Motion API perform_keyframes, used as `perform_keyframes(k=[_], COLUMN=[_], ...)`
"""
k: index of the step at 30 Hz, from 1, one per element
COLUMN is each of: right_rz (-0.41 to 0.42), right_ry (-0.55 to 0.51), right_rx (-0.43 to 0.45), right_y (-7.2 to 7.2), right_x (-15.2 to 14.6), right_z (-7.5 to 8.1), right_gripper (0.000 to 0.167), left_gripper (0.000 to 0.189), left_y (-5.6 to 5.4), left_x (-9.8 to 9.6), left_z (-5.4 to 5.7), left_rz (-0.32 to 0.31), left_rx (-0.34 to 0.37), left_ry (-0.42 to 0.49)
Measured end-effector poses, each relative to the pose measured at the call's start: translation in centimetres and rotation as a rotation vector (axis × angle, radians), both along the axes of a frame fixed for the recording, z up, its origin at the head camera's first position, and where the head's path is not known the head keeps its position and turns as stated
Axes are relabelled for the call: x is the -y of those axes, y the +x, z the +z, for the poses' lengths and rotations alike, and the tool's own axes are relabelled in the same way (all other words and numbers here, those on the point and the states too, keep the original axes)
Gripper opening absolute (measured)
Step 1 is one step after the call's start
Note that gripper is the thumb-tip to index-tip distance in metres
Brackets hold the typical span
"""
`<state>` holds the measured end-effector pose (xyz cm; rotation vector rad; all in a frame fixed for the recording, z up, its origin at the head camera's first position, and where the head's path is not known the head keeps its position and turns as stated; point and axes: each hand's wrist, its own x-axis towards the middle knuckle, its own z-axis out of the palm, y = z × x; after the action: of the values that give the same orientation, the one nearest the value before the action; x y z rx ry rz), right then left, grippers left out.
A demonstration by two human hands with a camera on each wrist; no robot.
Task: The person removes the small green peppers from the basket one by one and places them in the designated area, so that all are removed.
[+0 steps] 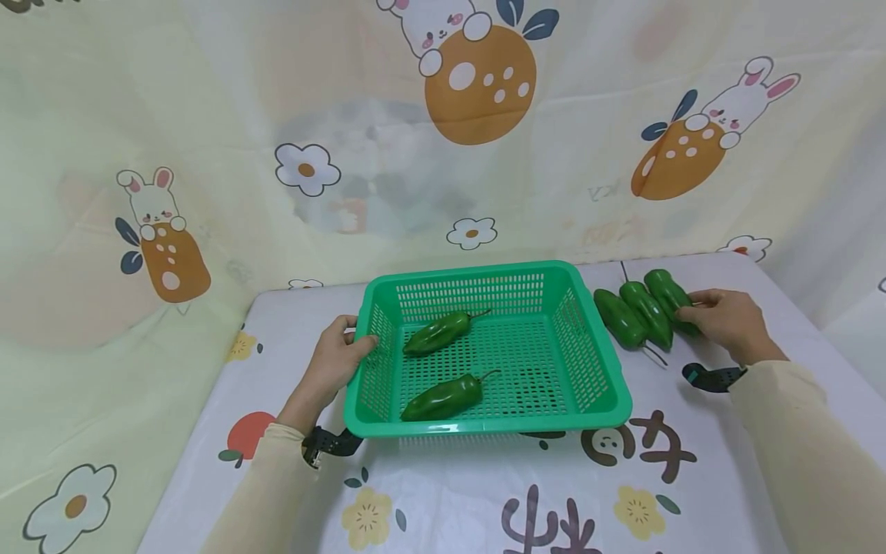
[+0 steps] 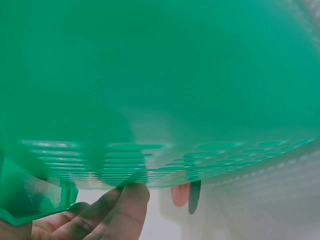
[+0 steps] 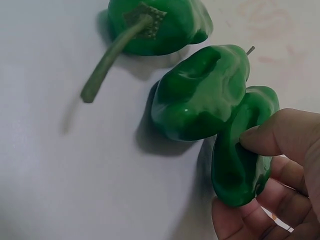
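My left hand [image 1: 338, 355] grips the left rim of a green plastic basket [image 1: 484, 425], thumb over the edge and fingers along the outer wall. Two green peppers lie inside, an upper pepper [image 1: 439, 333] and a lower pepper [image 1: 444, 398], stems pointing right. Right of the basket, three more peppers sit side by side on the table. My right hand [image 1: 725, 319] pinches the rightmost pepper [image 1: 667, 296] between thumb and fingers. In the right wrist view that pepper [image 3: 235, 165] leans against the middle pepper [image 3: 200, 95]; the leftmost pepper [image 3: 165, 30] shows its thick stem.
A white patterned cloth [image 1: 429, 500] covers the table. Behind it hangs a cream curtain [image 1: 388, 208] printed with rabbits and flowers. The leftmost loose pepper [image 1: 618, 317] lies close to the basket's right wall. Black wrist cameras sit on both wrists.
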<state>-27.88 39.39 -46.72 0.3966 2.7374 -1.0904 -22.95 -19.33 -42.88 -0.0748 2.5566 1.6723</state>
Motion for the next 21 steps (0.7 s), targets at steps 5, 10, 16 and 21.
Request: perform_keyframes(k=[5,10,16,21], right_rz=[0.027,0.042,0.046,0.052], right_ry=[0.01,0.022,0.029,0.036], right_rx=[0.012,0.012,-0.002,-0.009], right_y=[0.04,-0.04,0.01,0.11], right_x=[-0.06,-0.03,0.1,0.17], right_z=[0.01,-0.05,-0.16,-0.16], right_gripper=[0.069,0.068,0.065,0.065], left_gripper=[0.043,0.042,0.042,0.042], left_y=[-0.03,-0.09,-0.13,0.0], left_x=[0.02,0.03,0.06,0.07], left_z=[-0.04,-0.09,-0.12,-0.08], left_rz=[0.002,0.003,0.005,0.003], left_rx=[-0.002,-0.002,0.006,0.003], left_ry=[-0.004,-0.008,-0.001,-0.001])
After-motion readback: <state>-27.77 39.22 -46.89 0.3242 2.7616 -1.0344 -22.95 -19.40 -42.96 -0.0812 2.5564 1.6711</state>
